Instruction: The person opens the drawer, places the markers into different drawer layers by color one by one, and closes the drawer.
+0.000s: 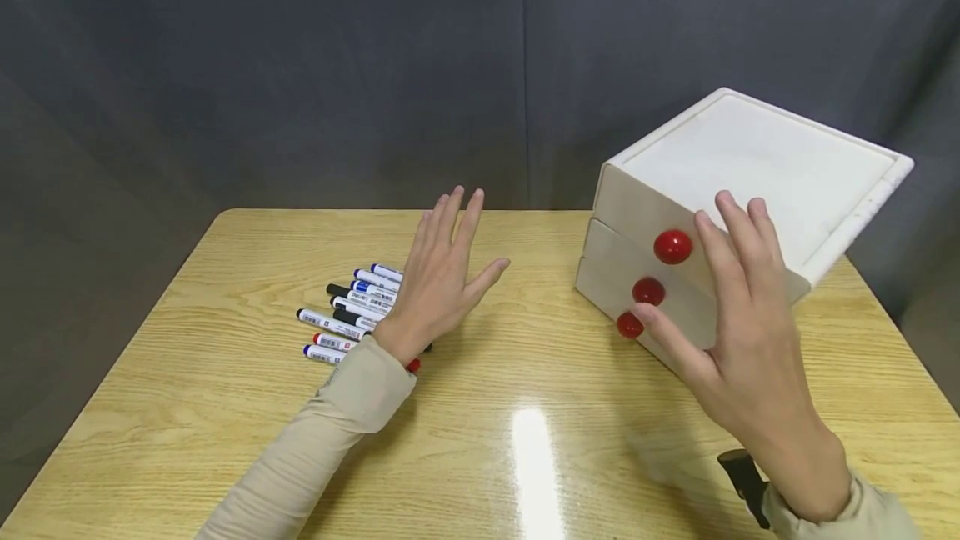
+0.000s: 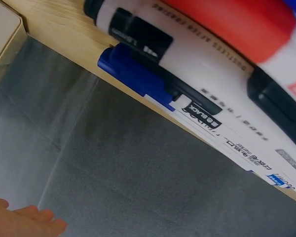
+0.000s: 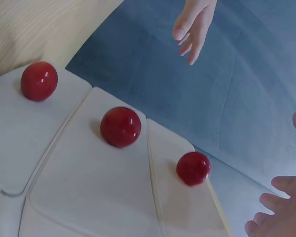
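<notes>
My left hand (image 1: 435, 286) hovers with straight fingers and the thumb spread, overlapping a row of whiteboard markers (image 1: 322, 322) in the head view. The markers have black, blue and red caps; their right ends are partly hidden behind the hand and wrist. Large in the left wrist view are a black-capped marker (image 2: 187, 59) and a blue-capped one (image 2: 138, 74). My right hand (image 1: 757, 332), fingers apart and holding nothing, is in front of a white drawer box (image 1: 772, 165). Three red round knobs mark its drawers, among them the top knob (image 1: 672, 247) and the middle knob (image 3: 120, 127).
Everything stands on a light wooden table (image 1: 225, 440), with the markers left and the box right. A dark grey curtain (image 1: 375, 65) hangs behind the far edge. Below the right wrist a black strap (image 1: 744, 486) shows.
</notes>
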